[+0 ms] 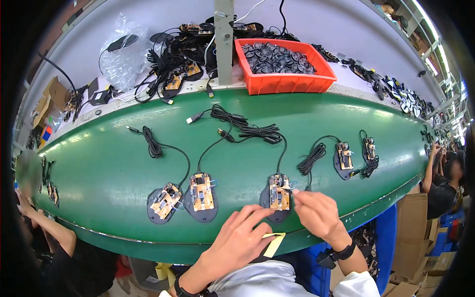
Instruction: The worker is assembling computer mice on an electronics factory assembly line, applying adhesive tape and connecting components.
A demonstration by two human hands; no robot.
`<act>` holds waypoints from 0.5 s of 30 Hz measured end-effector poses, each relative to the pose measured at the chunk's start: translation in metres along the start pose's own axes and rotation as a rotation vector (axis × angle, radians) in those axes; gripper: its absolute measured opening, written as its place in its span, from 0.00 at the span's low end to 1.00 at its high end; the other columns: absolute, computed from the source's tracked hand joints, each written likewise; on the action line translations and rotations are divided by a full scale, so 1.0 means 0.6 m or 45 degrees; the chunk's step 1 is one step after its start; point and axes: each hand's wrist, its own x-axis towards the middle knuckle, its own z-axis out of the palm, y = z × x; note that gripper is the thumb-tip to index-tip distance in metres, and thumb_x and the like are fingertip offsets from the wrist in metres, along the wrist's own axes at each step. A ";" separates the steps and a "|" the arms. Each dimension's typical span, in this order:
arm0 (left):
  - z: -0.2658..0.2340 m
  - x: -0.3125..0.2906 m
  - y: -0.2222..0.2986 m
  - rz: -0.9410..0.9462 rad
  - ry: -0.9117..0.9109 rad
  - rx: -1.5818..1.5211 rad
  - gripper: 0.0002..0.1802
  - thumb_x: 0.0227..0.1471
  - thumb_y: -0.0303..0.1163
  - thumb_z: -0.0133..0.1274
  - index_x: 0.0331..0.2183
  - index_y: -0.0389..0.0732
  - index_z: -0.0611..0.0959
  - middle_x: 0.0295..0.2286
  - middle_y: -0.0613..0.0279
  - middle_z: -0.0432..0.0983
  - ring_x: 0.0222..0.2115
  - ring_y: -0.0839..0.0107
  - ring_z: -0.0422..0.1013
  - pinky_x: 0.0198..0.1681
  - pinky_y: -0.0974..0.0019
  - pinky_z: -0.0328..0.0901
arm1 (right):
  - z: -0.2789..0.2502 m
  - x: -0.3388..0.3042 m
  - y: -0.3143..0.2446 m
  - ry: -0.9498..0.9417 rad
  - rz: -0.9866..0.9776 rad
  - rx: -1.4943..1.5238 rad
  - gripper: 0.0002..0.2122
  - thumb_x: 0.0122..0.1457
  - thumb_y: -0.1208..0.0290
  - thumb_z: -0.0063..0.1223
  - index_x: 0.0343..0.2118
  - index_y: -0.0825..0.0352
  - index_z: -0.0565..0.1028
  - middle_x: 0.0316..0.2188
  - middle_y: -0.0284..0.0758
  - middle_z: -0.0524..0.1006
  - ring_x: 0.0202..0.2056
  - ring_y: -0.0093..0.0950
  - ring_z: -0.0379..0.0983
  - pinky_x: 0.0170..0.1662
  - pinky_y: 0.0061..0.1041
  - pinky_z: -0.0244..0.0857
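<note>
A mouse base with a tan circuit board [280,194] lies on the green conveyor belt [237,163] before me, its coiled black cable stretching away. My left hand [240,240] rests at its lower left edge, a fingertip on the black base. A folded yellow strip [276,244] is pinched low in the same hand. Over the board's right side, my right hand [316,210] has its fingers closed on something small and dark, too small to name. To the left, two more mouse bases with boards, one upright [202,197] and one tilted [166,202], lie almost touching.
Further right sit two more wired mouse bases [344,159]. Behind the belt, an orange-red bin [289,84] holds many small dark round parts beside a metal post [224,44]. Tangled cables and boards [183,64] heap up left of it. Other people work at both ends.
</note>
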 end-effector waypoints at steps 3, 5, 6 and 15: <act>0.002 0.004 -0.008 0.008 -0.012 0.017 0.13 0.46 0.31 0.70 0.29 0.39 0.81 0.48 0.57 0.79 0.44 0.56 0.77 0.41 0.56 0.72 | 0.005 -0.002 -0.008 -0.105 -0.174 -0.147 0.05 0.48 0.79 0.61 0.28 0.73 0.76 0.42 0.51 0.82 0.35 0.38 0.82 0.35 0.30 0.77; 0.001 0.005 -0.010 -0.006 -0.036 0.001 0.13 0.46 0.31 0.70 0.29 0.39 0.81 0.47 0.58 0.80 0.45 0.56 0.76 0.42 0.56 0.72 | 0.005 -0.004 -0.008 -0.135 -0.201 -0.172 0.05 0.50 0.77 0.60 0.28 0.72 0.76 0.43 0.52 0.82 0.36 0.38 0.82 0.35 0.30 0.78; 0.000 0.006 -0.010 -0.012 -0.049 0.020 0.13 0.46 0.31 0.70 0.29 0.39 0.81 0.47 0.58 0.80 0.46 0.57 0.76 0.42 0.56 0.72 | 0.005 -0.004 -0.007 -0.146 -0.218 -0.189 0.06 0.50 0.77 0.60 0.29 0.72 0.76 0.43 0.53 0.82 0.36 0.39 0.82 0.36 0.30 0.78; -0.004 0.013 -0.017 0.040 -0.084 0.057 0.13 0.46 0.33 0.70 0.27 0.39 0.81 0.47 0.61 0.80 0.47 0.60 0.75 0.42 0.57 0.72 | 0.002 -0.001 -0.009 -0.227 -0.249 -0.211 0.07 0.51 0.75 0.60 0.30 0.72 0.76 0.43 0.55 0.81 0.36 0.40 0.83 0.38 0.31 0.80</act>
